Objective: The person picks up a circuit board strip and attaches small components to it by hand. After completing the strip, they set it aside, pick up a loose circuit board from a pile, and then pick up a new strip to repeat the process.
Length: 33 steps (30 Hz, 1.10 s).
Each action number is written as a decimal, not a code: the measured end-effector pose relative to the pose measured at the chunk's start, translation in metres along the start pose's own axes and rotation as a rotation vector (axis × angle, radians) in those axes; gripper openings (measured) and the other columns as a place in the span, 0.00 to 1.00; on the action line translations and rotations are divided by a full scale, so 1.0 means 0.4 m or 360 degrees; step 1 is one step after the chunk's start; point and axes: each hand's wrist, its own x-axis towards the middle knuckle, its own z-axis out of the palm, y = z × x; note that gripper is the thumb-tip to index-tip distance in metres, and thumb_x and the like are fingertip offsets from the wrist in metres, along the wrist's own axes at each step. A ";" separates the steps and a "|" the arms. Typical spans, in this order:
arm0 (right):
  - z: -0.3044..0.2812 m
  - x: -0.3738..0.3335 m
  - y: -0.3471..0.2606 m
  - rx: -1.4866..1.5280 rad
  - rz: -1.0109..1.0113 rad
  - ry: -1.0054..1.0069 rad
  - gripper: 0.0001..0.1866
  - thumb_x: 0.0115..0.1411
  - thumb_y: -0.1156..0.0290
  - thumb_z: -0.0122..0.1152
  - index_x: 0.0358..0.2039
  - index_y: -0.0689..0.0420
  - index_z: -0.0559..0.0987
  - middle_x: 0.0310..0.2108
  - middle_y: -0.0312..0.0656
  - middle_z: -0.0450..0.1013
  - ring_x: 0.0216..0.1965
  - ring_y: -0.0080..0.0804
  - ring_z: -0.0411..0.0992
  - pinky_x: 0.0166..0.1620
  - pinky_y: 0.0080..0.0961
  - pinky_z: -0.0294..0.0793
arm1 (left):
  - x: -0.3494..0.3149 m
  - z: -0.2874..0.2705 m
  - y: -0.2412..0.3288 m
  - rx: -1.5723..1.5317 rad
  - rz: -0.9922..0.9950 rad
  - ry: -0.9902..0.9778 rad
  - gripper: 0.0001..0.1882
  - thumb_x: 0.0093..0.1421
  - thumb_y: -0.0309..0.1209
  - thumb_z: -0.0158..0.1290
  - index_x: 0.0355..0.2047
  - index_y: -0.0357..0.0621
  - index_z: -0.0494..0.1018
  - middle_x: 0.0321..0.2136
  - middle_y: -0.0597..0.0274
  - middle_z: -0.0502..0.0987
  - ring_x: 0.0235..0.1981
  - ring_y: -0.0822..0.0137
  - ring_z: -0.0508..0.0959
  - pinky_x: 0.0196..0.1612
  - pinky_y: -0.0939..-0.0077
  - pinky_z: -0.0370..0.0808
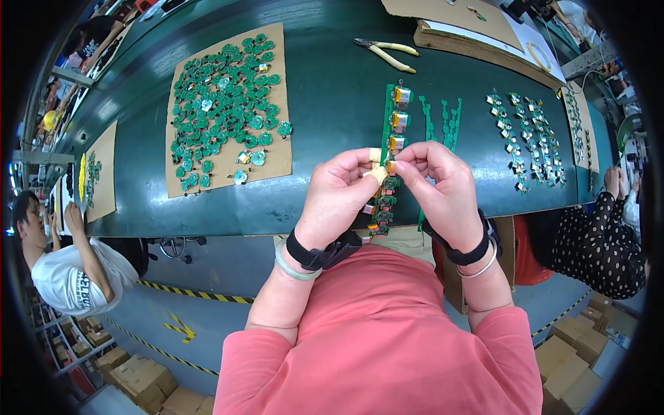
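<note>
A long green strip of joined circuit boards (386,117) runs away from my body across the table's near edge. Small silver battery cells (401,95) with yellow tape sit along its far part. My left hand (333,197), with pale finger cots on its thumb and forefinger, is closed on the strip's middle. Beside it, my right hand (443,190) pinches a small yellow-taped battery cell (391,167) at the strip. My fingertips partly hide that cell. Toward me, the strip's near part shows bare black and green components.
Left of the strip, a cardboard sheet (287,155) bears many small round green boards. Cutters with pale handles (391,54) lie farther back. Narrow green offcuts (450,124) and several strips with cells (510,142) lie to the right. Co-workers sit at both sides.
</note>
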 end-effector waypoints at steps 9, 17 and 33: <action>0.008 -0.002 0.007 -0.0337 -0.0269 0.0064 0.05 0.57 0.79 0.63 0.34 0.63 0.76 0.31 0.37 0.76 0.30 0.18 0.72 0.34 0.15 0.73 | 0.000 -0.006 -0.002 -0.0299 -0.0010 -0.0087 0.13 0.63 0.23 0.53 0.48 0.36 0.74 0.38 0.63 0.79 0.36 0.79 0.77 0.38 0.84 0.75; -0.005 -0.002 -0.002 0.0119 0.0230 -0.0097 0.05 0.60 0.77 0.62 0.35 0.63 0.76 0.31 0.34 0.75 0.31 0.15 0.71 0.37 0.14 0.72 | -0.001 -0.014 0.019 -0.0210 -0.0012 -0.0207 0.13 0.64 0.25 0.53 0.49 0.37 0.75 0.40 0.63 0.79 0.40 0.77 0.77 0.43 0.82 0.75; -0.016 0.014 -0.003 0.0346 0.0289 -0.0030 0.07 0.59 0.75 0.63 0.37 0.62 0.77 0.30 0.32 0.74 0.31 0.14 0.71 0.34 0.14 0.70 | 0.010 -0.034 -0.019 -0.0416 -0.0222 -0.0388 0.16 0.63 0.25 0.53 0.51 0.37 0.71 0.42 0.59 0.78 0.42 0.73 0.78 0.45 0.78 0.76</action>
